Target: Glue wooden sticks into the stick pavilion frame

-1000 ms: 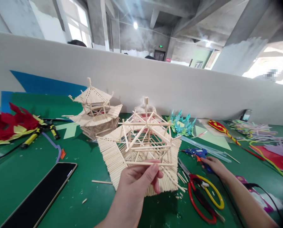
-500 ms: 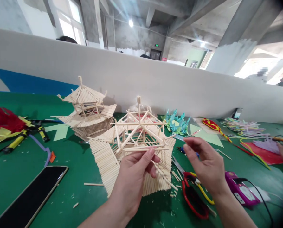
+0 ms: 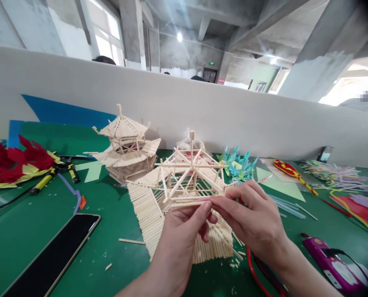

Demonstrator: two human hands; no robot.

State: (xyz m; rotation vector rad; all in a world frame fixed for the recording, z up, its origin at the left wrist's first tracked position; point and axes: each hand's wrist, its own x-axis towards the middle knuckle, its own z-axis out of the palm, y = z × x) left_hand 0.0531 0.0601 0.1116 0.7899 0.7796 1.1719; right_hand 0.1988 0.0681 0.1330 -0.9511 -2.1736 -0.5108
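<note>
My left hand [image 3: 181, 237] pinches a thin wooden stick [image 3: 185, 204] between thumb and fingers, in front of a half-built wooden stick pavilion [image 3: 146, 218]. The pavilion has an open roof frame around a central post, above a wide lower roof of close-set sticks. My right hand [image 3: 258, 220] is closed too, its thumb and forefinger pinching at the right end of the stick, against my left fingertips. That end is hidden by my fingers. Beneath my right wrist lie scissors with red handles [image 3: 251, 268], mostly covered.
A finished stick pagoda [image 3: 125, 152] stands behind on the left. A phone [image 3: 52, 255] lies front left, near glue guns [image 3: 44, 181] and red felt [image 3: 17, 161]. To the right are clear glue sticks [image 3: 287, 206], a purple corded device [image 3: 332, 264] and pipe cleaners [image 3: 335, 173].
My right hand has moved left and closed in on the stick beside my left fingertips, covering much of the scissors. The view has swung slightly left. My left hand keeps its pinch.
</note>
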